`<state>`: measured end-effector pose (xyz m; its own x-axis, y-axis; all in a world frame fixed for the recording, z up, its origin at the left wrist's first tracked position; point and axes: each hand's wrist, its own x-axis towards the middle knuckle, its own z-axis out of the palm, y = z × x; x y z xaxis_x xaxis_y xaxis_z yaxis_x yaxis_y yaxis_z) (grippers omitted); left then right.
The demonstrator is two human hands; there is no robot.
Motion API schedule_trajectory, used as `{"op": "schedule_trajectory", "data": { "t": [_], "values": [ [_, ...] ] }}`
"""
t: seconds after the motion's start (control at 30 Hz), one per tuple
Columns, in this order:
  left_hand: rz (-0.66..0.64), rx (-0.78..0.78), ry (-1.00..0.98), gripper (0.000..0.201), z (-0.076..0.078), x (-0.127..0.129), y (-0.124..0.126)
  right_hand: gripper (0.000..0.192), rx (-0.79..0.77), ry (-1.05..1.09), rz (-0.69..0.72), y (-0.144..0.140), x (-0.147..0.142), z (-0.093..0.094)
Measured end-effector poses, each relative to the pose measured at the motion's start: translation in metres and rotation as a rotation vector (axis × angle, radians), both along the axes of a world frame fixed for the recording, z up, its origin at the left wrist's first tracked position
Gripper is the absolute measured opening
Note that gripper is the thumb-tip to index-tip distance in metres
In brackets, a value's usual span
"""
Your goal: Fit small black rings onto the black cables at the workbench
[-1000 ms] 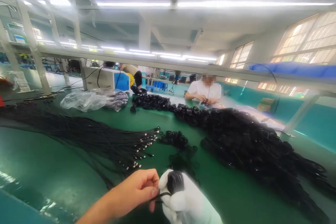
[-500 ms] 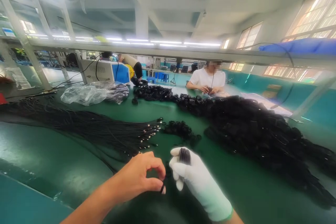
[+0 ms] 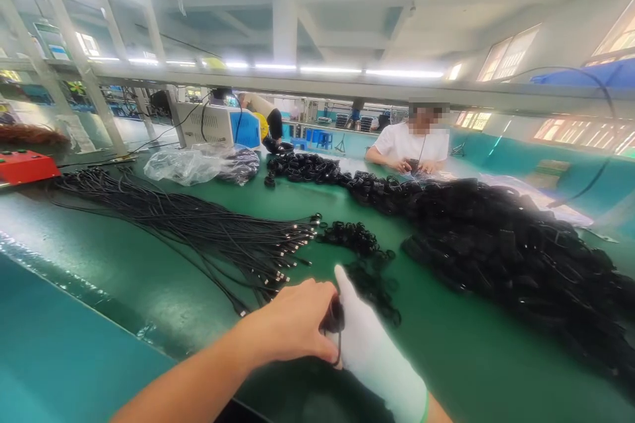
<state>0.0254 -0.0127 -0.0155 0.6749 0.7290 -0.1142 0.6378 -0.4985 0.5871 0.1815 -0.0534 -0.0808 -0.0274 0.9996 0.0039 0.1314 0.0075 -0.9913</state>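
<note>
My bare left hand [image 3: 292, 324] and my white-gloved right hand [image 3: 370, 344] meet low in the middle, over the green table [image 3: 149, 271]. Between them sits a small coiled black cable [image 3: 336, 317]. The left fingers pinch it and a thin cable end hangs down from them; the gloved hand presses against its other side. Just beyond the hands lie loose black rubber rings [image 3: 370, 277] and a fan of straight black cables with metal plugs [image 3: 238, 238].
A large heap of coiled black cables [image 3: 506, 244] fills the right side. A clear plastic bag [image 3: 193, 165], a white-and-blue machine [image 3: 218, 125] and a red box [image 3: 24, 165] stand further back and left. A person in a white shirt [image 3: 411, 145] works across the table.
The view has tilted down and left. My hands have come together: the left hand now closes against the glove around the coil, which before stood on top of the gloved fingers.
</note>
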Motion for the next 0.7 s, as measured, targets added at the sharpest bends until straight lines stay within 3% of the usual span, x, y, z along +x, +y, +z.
{"op": "schedule_trajectory", "data": {
  "t": [0.07, 0.13, 0.2, 0.23, 0.37, 0.5, 0.57, 0.63, 0.7],
  "values": [
    [-0.067, -0.105, 0.028, 0.039, 0.004, -0.001, 0.011, 0.080, -0.018, -0.078, -0.008, 0.000, 0.000, 0.007],
    [-0.131, -0.205, -0.018, 0.022, 0.005, -0.004, 0.020, 0.055, -0.002, -0.158, -0.052, -0.002, 0.001, 0.018],
    [-0.146, -0.215, -0.092, 0.024, 0.002, -0.005, 0.023, 0.035, 0.034, -0.147, -0.047, -0.005, 0.004, 0.027],
    [-0.135, -0.199, -0.110, 0.027, -0.002, -0.004, 0.022, 0.032, 0.027, -0.069, 0.025, -0.007, 0.006, 0.031],
    [-0.036, -0.235, -0.146, 0.021, -0.007, -0.002, 0.010, 0.042, -0.072, 0.456, 0.406, -0.016, 0.014, 0.035],
    [0.147, -0.519, -0.508, 0.010, 0.011, -0.002, 0.002, 0.050, -0.042, 0.618, 0.481, -0.014, 0.015, 0.028],
    [0.167, -0.593, -0.670, 0.010, 0.018, -0.003, 0.001, 0.060, -0.029, 0.645, 0.496, -0.012, 0.012, 0.026],
    [0.174, -0.578, -0.766, 0.012, 0.021, -0.003, 0.000, 0.066, -0.020, 0.664, 0.490, -0.010, 0.010, 0.026],
    [0.197, -0.461, -0.782, 0.018, 0.020, -0.002, -0.002, 0.068, -0.032, 0.683, 0.471, -0.010, 0.010, 0.027]
  ]
}}
